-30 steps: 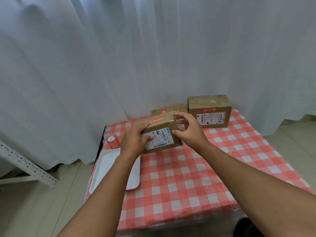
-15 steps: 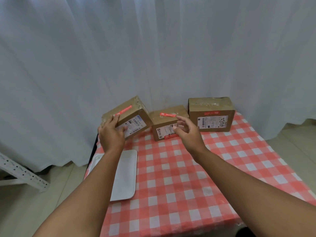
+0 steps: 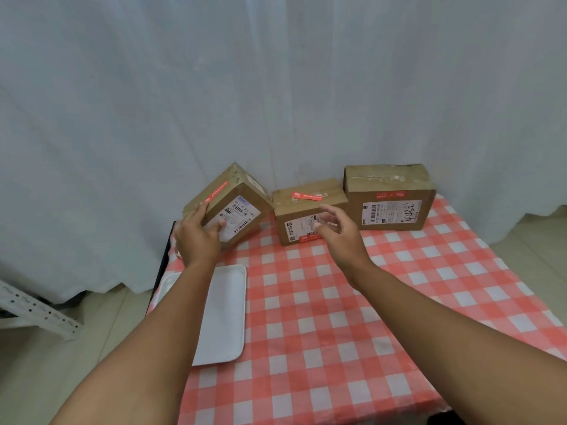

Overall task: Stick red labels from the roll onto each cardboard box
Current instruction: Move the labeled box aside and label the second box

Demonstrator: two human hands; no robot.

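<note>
left hand grips the tilted cardboard box at centre left of the frame, red label on top. right hand hovers loosely open, holding nothing, before the middle box on the table.

Evenly and softly lit, daylight diffusing through the white curtain behind the table. Only faint shadows under the forearms and beside the cardboard boxes. No glare. Slightly soft overall, print on the shipping labels unreadable. Wide-angle bending toward the edges, forearms stretched near the bottom.
</note>
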